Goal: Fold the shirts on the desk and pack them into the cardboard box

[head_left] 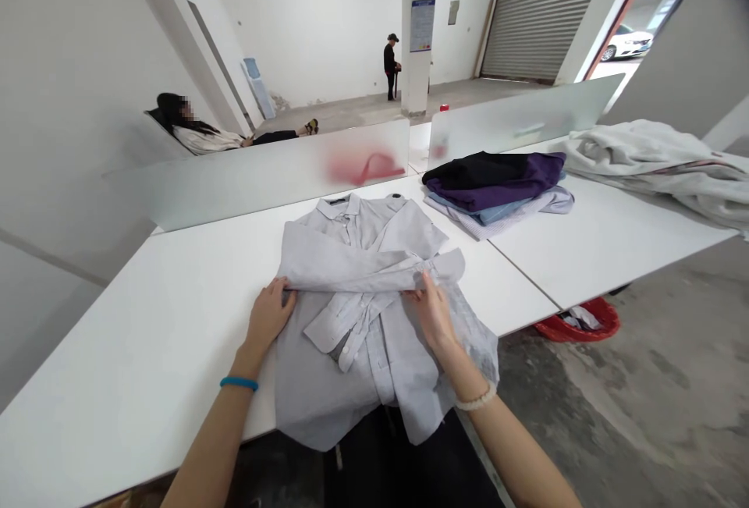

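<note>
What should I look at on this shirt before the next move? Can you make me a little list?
Grey button-up shirt lying fully on the white table: not ok, its bottom hangs past the near edge.
Long sleeve laid across the shirt: ok.
Left hand on the shirt: ok.
Right hand at the sleeve: ok.
Folded clothes stack apart from the shirt: ok.
All buttons fastened: cannot tell, folds hide some.

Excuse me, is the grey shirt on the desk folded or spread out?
Partly folded: the grey shirt has a sleeve laid across its front.
</note>
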Action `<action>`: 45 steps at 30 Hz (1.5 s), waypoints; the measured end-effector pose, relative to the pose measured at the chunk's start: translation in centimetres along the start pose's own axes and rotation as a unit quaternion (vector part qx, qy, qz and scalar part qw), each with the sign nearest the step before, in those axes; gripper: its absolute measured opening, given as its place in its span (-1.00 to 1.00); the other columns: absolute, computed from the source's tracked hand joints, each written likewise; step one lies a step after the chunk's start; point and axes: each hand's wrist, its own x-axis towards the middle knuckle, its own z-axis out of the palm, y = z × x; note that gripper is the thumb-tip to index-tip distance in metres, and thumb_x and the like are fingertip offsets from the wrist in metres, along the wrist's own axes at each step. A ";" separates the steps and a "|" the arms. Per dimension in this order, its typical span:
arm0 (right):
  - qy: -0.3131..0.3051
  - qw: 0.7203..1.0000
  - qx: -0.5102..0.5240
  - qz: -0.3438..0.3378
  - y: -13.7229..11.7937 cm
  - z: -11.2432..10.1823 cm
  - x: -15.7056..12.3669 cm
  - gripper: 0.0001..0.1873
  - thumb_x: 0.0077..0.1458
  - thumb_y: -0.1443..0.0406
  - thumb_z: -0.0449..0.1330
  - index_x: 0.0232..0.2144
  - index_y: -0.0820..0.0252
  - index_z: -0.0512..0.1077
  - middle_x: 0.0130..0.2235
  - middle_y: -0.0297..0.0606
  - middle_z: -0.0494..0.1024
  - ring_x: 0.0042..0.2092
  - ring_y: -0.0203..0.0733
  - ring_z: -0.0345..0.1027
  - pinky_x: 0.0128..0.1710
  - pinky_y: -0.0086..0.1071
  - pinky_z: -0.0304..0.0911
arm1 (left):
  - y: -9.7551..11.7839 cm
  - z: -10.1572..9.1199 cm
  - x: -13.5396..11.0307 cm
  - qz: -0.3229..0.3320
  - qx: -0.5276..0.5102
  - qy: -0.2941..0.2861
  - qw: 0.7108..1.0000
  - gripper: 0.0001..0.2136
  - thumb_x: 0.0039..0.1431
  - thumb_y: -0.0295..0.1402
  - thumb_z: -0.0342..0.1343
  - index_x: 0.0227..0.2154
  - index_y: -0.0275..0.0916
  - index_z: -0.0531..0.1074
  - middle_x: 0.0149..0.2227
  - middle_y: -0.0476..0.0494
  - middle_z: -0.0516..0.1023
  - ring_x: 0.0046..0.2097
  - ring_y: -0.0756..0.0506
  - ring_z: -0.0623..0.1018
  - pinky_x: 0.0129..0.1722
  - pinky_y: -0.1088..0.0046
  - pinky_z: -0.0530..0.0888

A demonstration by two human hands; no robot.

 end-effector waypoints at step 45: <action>-0.055 0.738 -0.672 -0.014 -9.0 -19.2 -9.6 -0.48 0.10 -0.12 0.00 -0.29 0.11 0.52 -0.24 -0.17 0.62 -0.27 -0.02 0.50 -0.31 -0.32 0.37 | 7.0 -2.9 -19.2 -0.297 -0.297 0.235 0.877 -0.72 0.14 -0.13 0.06 -0.19 -0.18 0.43 -0.29 -0.10 0.57 -0.23 -0.13 0.56 -0.16 0.33 0.49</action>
